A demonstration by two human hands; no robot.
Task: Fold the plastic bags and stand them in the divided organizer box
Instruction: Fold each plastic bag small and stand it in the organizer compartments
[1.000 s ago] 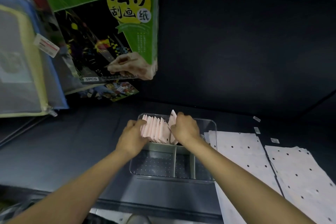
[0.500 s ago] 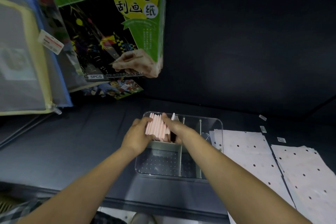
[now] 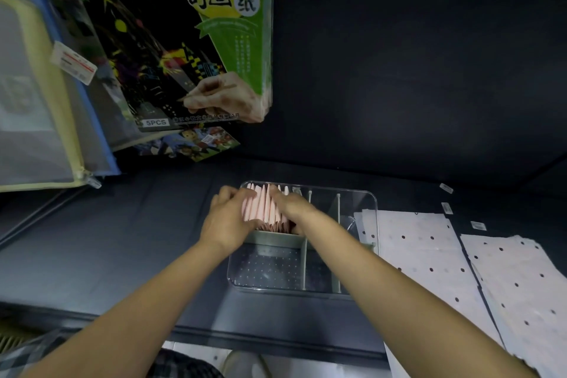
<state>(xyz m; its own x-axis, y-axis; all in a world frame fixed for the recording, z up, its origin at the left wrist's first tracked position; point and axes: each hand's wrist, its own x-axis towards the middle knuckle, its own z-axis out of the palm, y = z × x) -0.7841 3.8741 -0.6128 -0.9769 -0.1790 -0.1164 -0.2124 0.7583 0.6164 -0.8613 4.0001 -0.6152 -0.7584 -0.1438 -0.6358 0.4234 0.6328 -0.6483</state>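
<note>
Both hands, left hand (image 3: 228, 221) and right hand (image 3: 293, 204), are squeezing the folded bags (image 3: 264, 207) upright in the organizer box (image 3: 372, 202); next probably folding another flat bag (image 3: 411, 242).

Dark matte wall (image 3: 414, 70) behind, dim light w/ a soft glow at centre. Dark grey counter (image 3: 107, 242) below it. Green-and-black scratch-paper pack (image 3: 190, 40) hangs top left (label reads 5PCS), beside a yellow- and blue-edged mesh zip pouch (image 3: 33, 107). Small white labels (image 3: 446, 207) dot the counter at right.
</note>
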